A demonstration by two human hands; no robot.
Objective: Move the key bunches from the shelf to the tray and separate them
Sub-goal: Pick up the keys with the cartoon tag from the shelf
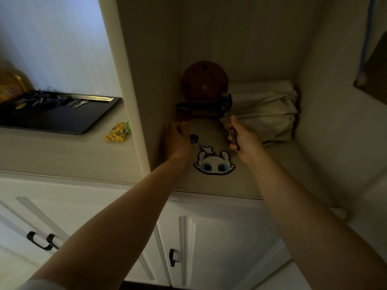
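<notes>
Reaching into the shelf (209,185) alcove with both arms, the person is in the pick-up step.

Left hand (178,141): curled closed at the left wall of the alcove, on or right beside the black fob and ring from which a white pixel-bead charm (214,165) trails toward the near edge of the shelf. Whether the fingers actually pinch the ring I cannot tell; the light is dim.

Right hand (244,141): closed around a small metal bunch (235,136), its glinting parts showing between fingers and palm, just in front of a folded cream cloth bag (270,114). A round brown disc (204,81) and a dark object stand at the far wall.

Tray (62,120): black, on the tabletop to the left, outside the alcove. Several keys (76,103) and a bunch already lie at its far-left end. A yellow pouch (116,132) sits on the tabletop just right of the tray.

Judgement: part of the transfer looks done; these seem to be the remaining bunches. Next move calls for lifting both clear of the shelf, charm included so it does not snag on the edge, then carrying left around the alcove post to bare tray surface and setting them apart from each other and from the keys there.
</notes>
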